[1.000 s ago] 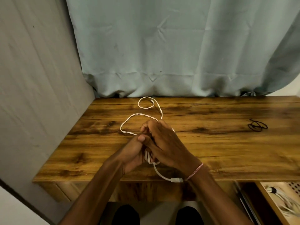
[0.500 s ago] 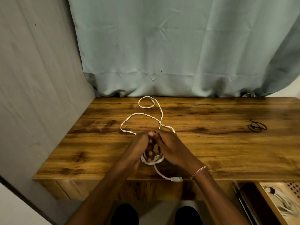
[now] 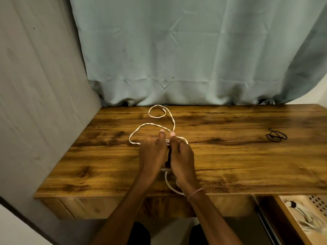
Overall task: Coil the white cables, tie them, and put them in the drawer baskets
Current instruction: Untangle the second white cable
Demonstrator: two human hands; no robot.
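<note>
The hands have drawn upright, side by side, left hand (image 3: 153,154) and right hand (image 3: 182,156) both curled round the part-wound white cable (image 3: 166,179) (most still loose on the table (image 3: 247,165)); tying and the drawer basket (image 3: 316,200) remain

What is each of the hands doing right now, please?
Left hand: closed, gripping the white cable.
Right hand: closed, gripping the same white cable.

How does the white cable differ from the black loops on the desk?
The white cable is long and sprawling; the black loops form one small bunch. The left hand and right hand grip the white cable; nothing touches the black loops. Both lie on the desk.
</note>
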